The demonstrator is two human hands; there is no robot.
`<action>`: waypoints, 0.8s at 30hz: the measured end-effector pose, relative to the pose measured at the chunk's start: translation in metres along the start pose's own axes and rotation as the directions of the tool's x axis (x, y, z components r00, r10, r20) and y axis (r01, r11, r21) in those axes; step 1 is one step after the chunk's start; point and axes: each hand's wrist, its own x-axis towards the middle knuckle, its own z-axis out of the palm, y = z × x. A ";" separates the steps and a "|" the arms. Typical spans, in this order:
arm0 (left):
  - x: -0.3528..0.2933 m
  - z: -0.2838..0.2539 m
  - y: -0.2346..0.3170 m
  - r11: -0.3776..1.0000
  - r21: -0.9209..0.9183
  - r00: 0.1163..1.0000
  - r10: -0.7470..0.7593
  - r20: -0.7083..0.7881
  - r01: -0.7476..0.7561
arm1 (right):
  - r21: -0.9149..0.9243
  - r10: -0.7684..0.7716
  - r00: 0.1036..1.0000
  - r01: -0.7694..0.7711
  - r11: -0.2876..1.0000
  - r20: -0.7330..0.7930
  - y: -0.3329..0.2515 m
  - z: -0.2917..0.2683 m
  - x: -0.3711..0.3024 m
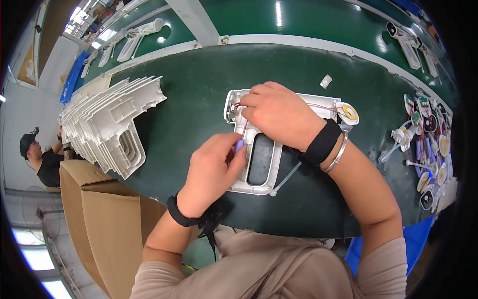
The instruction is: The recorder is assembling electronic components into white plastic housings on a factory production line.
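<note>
Head view, read as a clock face, puts an open white shell [256,190] just off the centre toward 1 o'clock, lying on the dark green tabletop [194,99] with its hollow side up. We see the left hand [210,162] at the shell's 8 o'clock side, its thumb and bent index finger closed together on a small purple cylinder [239,145], with no gap left between them but the cylinder. A thin red wire [245,129] runs from near the cylinder toward 12 o'clock. The right hand [281,112] reaches over the shell from 4 o'clock, its fingers bent and close together, pointing down into the shell's 10 o'clock end beside the wiring. Its fingertips are partly hidden, so we cannot tell whether they pinch anything.

Between 2 and 3 o'clock we find a yellow-ringed round part [350,114] at the shell's far end, and toward 4 o'clock a thin pale rod [286,178] slanting beside the handle loop. A small white piece [326,81] lies near 2 o'clock. We see nested white shells [112,117] between 9 and 10 o'clock, and a heap of parts [430,144] at 3 o'clock.
</note>
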 end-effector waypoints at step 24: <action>-0.011 0.015 -0.017 0.930 0.322 0.981 0.148 0.123 -0.180 | 0.050 0.026 0.996 -0.031 0.998 0.082 0.000 0.004 0.000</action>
